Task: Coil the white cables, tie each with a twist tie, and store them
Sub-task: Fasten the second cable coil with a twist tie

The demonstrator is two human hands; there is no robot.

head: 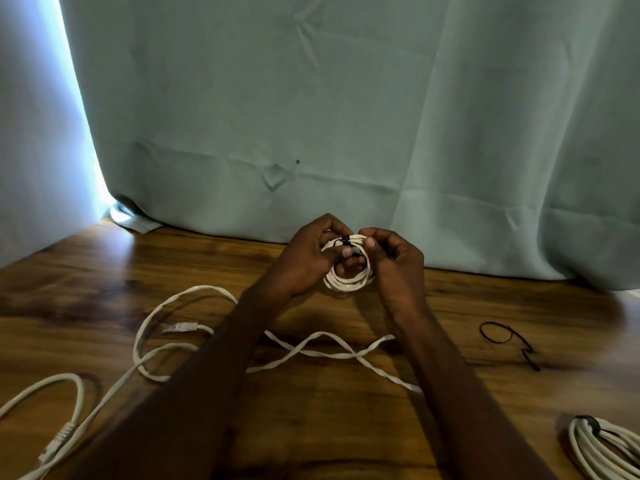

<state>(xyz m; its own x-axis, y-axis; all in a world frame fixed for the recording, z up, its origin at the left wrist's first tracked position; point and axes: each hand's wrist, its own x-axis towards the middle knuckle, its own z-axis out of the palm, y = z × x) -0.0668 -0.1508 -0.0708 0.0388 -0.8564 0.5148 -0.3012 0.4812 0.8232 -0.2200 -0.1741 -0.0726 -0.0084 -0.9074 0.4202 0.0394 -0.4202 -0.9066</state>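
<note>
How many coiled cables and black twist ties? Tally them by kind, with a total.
Coiled white cables: 2 (held coil, corner coil)
Black twist ties: 3 (loose tie, held-coil tie, corner-coil tie)
Total: 5

- Overall exposure: dim. The forearms and the lower centre of the frame fall into heavy shadow with little detail.
- Light source: a bright, overexposed strip at the left edge of the curtain (311, 116), bluish-white and blown out.
- Glare: a pale sheen on the wooden table (104, 258) near that strip; a fainter sheen at the far right edge.
- Shadows: soft and dark under both arms.
- Sharpness: the centre is moderately sharp; the loose white cable (180, 344) and black twist tie (505, 337) look soft, slightly smeared.
- Distortion: wide-angle bowing, with the table edge and curtain hem curving toward the corners.
- Colour: cool cast on the fabric, warm on the wood.
</note>
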